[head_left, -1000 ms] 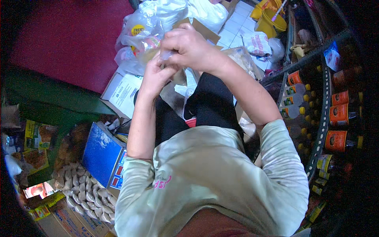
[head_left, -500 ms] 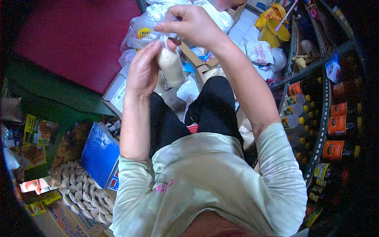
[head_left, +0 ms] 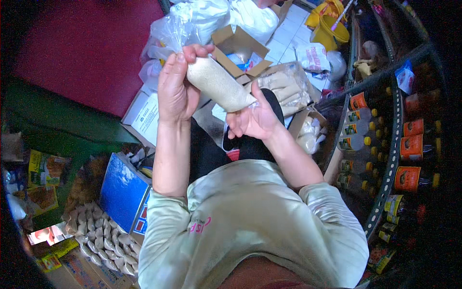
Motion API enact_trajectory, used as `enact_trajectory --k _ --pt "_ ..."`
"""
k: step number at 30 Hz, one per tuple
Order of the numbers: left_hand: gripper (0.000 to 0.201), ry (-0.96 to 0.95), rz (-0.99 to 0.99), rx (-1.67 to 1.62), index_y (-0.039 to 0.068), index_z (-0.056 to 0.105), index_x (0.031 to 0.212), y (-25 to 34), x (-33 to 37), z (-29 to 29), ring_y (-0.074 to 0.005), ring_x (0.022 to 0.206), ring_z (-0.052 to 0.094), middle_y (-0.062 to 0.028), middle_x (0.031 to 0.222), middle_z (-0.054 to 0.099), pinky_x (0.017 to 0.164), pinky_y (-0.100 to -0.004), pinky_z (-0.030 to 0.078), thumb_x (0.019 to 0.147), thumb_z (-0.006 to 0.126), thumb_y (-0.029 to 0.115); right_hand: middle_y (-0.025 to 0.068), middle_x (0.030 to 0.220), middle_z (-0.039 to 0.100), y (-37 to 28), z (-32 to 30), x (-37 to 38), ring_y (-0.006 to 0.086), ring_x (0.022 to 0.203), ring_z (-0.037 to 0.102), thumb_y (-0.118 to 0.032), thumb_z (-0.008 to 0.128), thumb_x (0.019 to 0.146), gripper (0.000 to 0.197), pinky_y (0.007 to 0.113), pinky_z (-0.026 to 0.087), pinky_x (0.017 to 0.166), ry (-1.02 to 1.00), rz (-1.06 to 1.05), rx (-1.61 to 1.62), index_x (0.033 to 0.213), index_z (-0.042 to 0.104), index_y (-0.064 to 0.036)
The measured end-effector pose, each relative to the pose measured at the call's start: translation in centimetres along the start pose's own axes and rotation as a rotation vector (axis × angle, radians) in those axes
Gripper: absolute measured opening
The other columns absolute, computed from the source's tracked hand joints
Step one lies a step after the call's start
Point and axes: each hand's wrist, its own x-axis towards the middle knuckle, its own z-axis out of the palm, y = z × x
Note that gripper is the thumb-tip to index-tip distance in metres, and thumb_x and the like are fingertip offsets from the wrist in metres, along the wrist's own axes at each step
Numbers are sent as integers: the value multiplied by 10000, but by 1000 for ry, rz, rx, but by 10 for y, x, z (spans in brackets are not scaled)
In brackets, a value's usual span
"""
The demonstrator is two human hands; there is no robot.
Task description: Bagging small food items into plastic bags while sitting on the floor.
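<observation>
A clear plastic bag packed with cream-white grains [head_left: 219, 86] hangs tilted in front of me, its lower end toward the right. My left hand [head_left: 178, 84] is closed around its gathered neck, thumb and fingers pinching the plastic. The loose clear top of the bag sticks up above that grip. At the bag's bottom corner is my right hand [head_left: 257, 115], palm up, with thumb and fingers apart; the corner seems to rest against it. Beyond my knees lies a large clear pack of similar filled bags [head_left: 284, 86].
An open cardboard box [head_left: 240, 50] stands ahead, near white plastic sacks [head_left: 255, 21]. On the left are a blue weighing scale [head_left: 122, 188] and rows of small filled packets [head_left: 108, 241]. Shelves of bottles [head_left: 409, 178] line the right side; a yellow bucket [head_left: 332, 36] sits far right.
My right hand has left the bag's neck and moved down to its bottom end. The bag has swung from nearly upright to tilted, its lower end rightward. My left hand still grips the neck.
</observation>
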Motion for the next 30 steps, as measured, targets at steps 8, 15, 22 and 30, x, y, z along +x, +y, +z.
enact_trajectory --k 8,15,22,30 --pt "160 213 -153 -156 53 546 852 -62 -7 -10 -207 1040 500 -88 1067 546 917 -360 396 885 496 202 164 1195 446 6 9 -49 255 1063 498 -325 518 865 573 385 427 878 696 -727 -1324 1282 284 -8" --pt "177 120 -204 -172 43 533 863 -92 -10 -1 -209 969 523 -117 1002 566 878 -349 405 898 479 208 169 1186 454 -11 13 -68 300 954 554 -431 461 866 629 378 452 825 420 -455 -298 1320 232 -61" --pt "95 -39 14 804 39 529 859 -130 -26 -8 -244 901 542 -124 984 573 816 -339 413 840 491 124 77 1174 484 -21 -15 -90 176 1100 441 -225 549 854 389 288 326 948 894 -466 -1439 1157 492 11" --pt "197 -759 514 1470 64 534 874 -112 -26 -30 -249 878 545 -76 913 552 741 -352 429 684 553 112 99 782 619 -32 4 -65 195 719 613 -364 432 905 393 322 504 684 558 177 -337 910 578 0"
